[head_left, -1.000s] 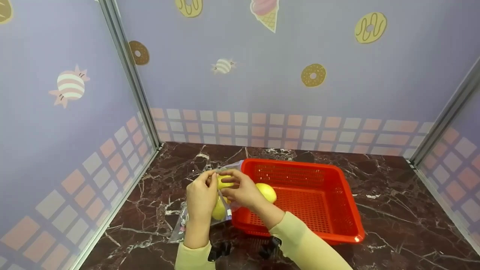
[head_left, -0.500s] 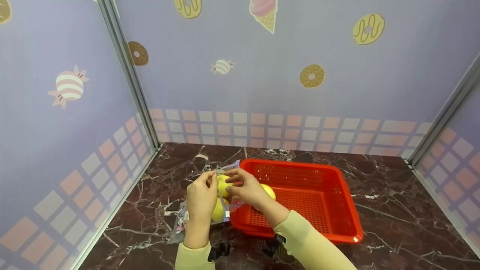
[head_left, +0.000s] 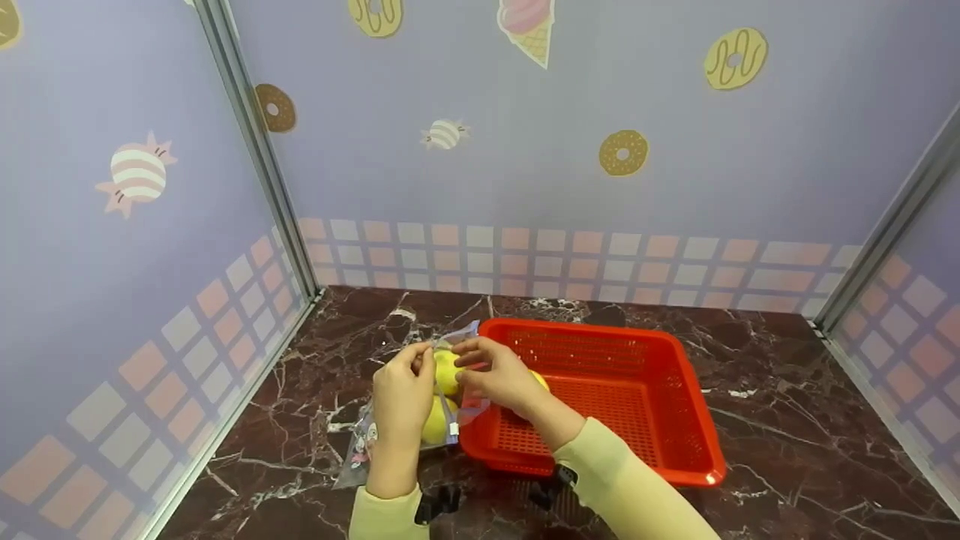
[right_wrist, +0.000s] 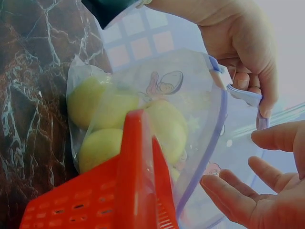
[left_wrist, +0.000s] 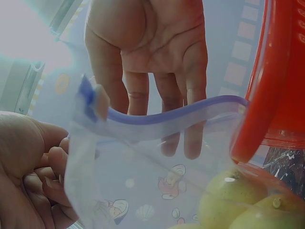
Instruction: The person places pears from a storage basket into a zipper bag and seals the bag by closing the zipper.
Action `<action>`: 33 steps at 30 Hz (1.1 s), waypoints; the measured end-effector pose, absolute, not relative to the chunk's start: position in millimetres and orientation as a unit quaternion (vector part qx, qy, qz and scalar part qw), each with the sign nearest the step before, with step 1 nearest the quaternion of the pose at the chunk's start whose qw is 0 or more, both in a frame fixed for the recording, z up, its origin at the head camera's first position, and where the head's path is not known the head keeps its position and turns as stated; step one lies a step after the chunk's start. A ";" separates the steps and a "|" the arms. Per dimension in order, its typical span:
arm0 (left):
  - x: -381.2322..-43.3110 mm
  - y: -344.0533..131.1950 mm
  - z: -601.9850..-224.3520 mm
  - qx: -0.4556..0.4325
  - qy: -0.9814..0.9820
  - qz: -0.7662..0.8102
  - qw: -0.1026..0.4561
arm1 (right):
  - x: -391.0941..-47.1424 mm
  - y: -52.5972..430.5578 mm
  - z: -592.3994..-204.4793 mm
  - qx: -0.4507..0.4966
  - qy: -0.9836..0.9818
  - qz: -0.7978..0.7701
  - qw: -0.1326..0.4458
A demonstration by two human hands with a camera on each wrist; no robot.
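Observation:
My left hand (head_left: pixel 401 394) pinches the purple top edge of a clear zip bag (head_left: pixel 354 459) printed with cartoon figures. The bag's mouth gapes, with a white slider (right_wrist: pixel 220 76) at the corner near that hand. Several yellow-green round fruits (right_wrist: pixel 167 131) sit inside the bag, short stems showing in the left wrist view. My right hand (head_left: pixel 499 381) is at the mouth with fingers spread and nothing held. Its fingertips overlap the bag's edge in the left wrist view. Behind it, another yellow fruit (head_left: pixel 540 381) lies in a red basket (head_left: pixel 585 326), mostly hidden by my wrist.
The basket's left rim stands right against the bag. Both rest on a dark marbled tabletop (head_left: pixel 285 420). A patterned back wall (head_left: pixel 525 187) and left side panel (head_left: pixel 97 300) enclose the table, and another panel stands at the right.
My right hand has drawn slightly right, its fingers spreading. The fruits in the bag show more, and the one in the basket shows less behind my wrist. My left hand stays put.

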State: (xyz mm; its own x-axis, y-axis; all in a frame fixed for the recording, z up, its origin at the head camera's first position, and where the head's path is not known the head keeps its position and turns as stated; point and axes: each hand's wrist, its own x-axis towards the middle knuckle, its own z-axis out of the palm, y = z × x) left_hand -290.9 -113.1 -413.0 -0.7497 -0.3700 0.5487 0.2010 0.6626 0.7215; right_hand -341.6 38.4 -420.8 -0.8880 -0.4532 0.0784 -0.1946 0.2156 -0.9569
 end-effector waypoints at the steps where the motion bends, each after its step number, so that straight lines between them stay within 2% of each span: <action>1: -291.0 -113.0 -413.0 0.050 -0.842 -0.408 0.350 | -341.7 39.1 -420.0 -0.209 0.771 -0.591 0.112; 9: -290.6 -112.7 -413.1 0.049 -0.841 -0.410 0.350 | -345.9 47.9 -416.1 -0.200 0.771 -0.590 0.133; 27: -289.7 -112.2 -413.8 0.054 -0.842 -0.408 0.348 | -359.7 70.4 -404.1 -0.223 0.815 -0.522 0.114; 33: -291.1 -112.4 -413.9 0.056 -0.843 -0.409 0.346 | -367.7 78.1 -401.6 -0.205 0.828 -0.509 0.116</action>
